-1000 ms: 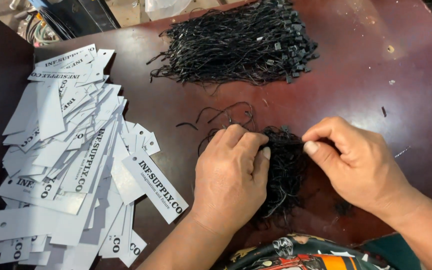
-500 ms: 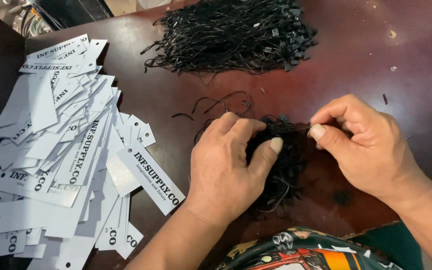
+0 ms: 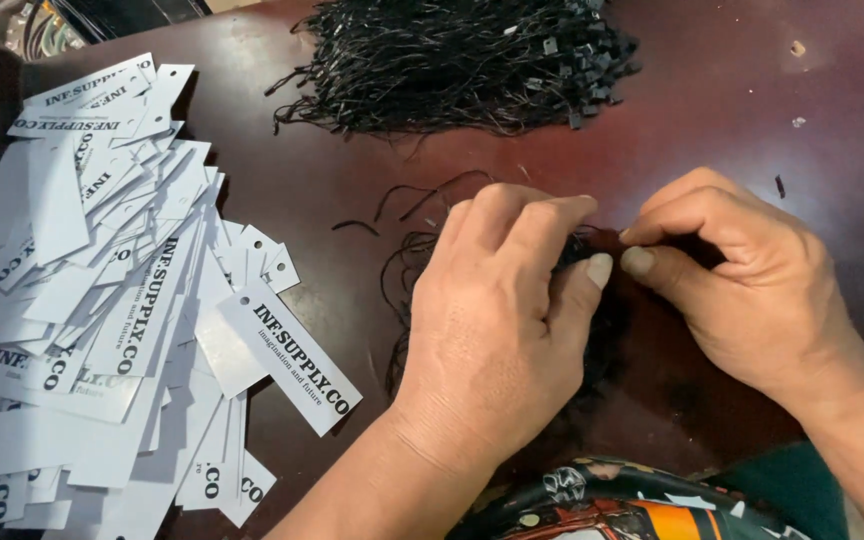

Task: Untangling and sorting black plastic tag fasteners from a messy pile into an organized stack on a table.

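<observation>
My left hand [image 3: 497, 310] lies curled over a small bundle of black strings [image 3: 407, 265] on the dark brown table [image 3: 712, 120]. My right hand [image 3: 742, 275] pinches into the same bundle from the right, thumb and forefinger meeting at its top. Most of that bundle is hidden under my two hands. Loose black loops stick out at its left side. A pile of white paper tags [image 3: 102, 290] with black print and punched holes spreads over the left of the table, one tag [image 3: 292, 355] lying nearest my left wrist.
A large heap of black strings with small plastic ends [image 3: 452, 60] lies at the far middle of the table. A colourful patterned garment [image 3: 632, 500] shows at the bottom edge. Dark cables [image 3: 42, 25] sit at the top left corner.
Both hands have drawn closer together over the small bundle, the right hand's fingers now meeting the left hand's thumb. The camera has moved closer and shifted slightly.
</observation>
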